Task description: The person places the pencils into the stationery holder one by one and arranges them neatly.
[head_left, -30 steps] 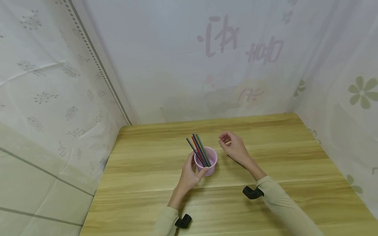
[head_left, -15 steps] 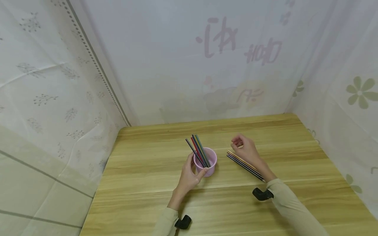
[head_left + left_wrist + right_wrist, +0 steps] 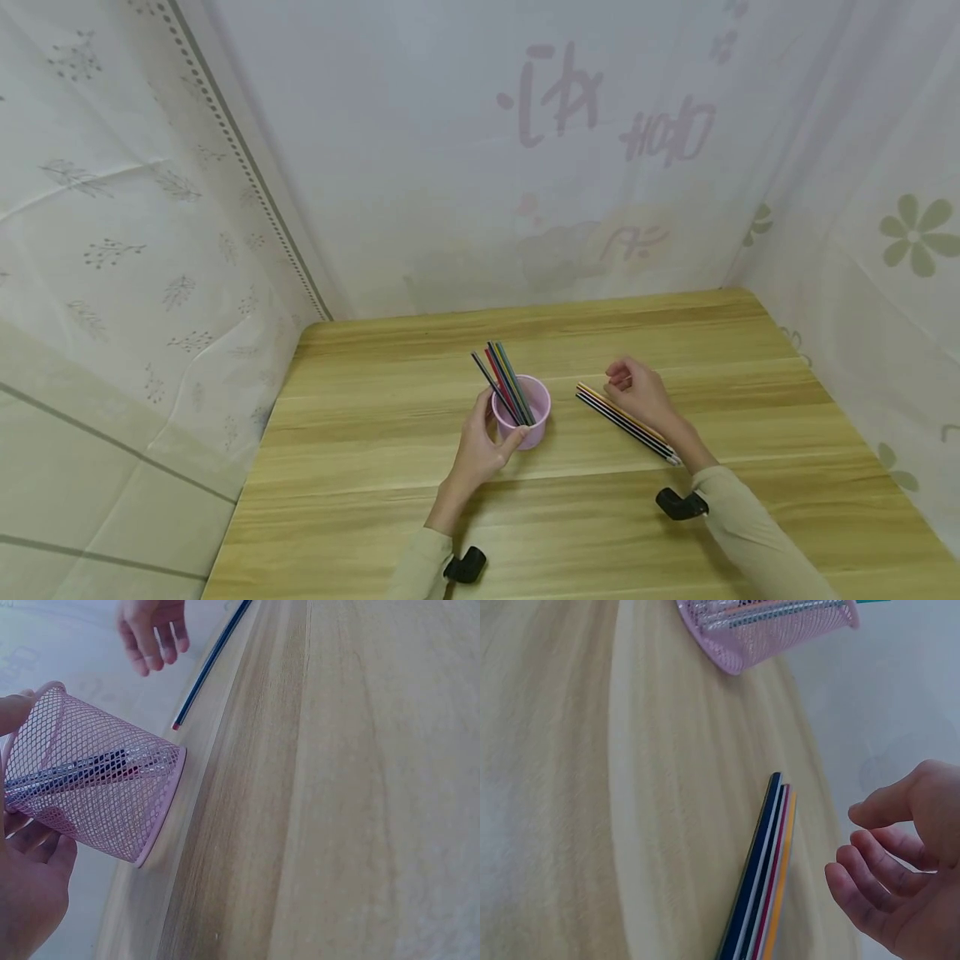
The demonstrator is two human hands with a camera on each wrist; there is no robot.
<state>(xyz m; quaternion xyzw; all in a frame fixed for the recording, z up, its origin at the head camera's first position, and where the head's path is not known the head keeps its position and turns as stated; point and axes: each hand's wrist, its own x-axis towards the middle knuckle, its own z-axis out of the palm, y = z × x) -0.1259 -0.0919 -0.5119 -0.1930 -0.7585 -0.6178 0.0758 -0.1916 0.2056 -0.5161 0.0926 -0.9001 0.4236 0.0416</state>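
Note:
My left hand (image 3: 480,446) grips a pink mesh pencil cup (image 3: 537,435), thumb and fingers round its sides. Several colored pencils (image 3: 504,379) lean in the cup toward the far left, red, blue, yellow and green among them. Right of the cup, several pencils (image 3: 622,423) lie side by side on the table in a slanting row. In the right wrist view the row shows dark blue, dark red and yellow-orange pencils (image 3: 765,870). Just beyond them hovers my right hand (image 3: 643,392), fingers loosely bent and holding nothing.
The wood-grain table (image 3: 375,417) ends at a far edge in front of a pale printed curtain (image 3: 420,208). Similar curtains with leaf and flower prints stand at the left and right sides. Black camera mounts (image 3: 465,565) stick out at both wrists.
My right hand has moved right and toward me, away from the cup, uncovering the row of pencils on the table. The left hand and cup have stayed in place.

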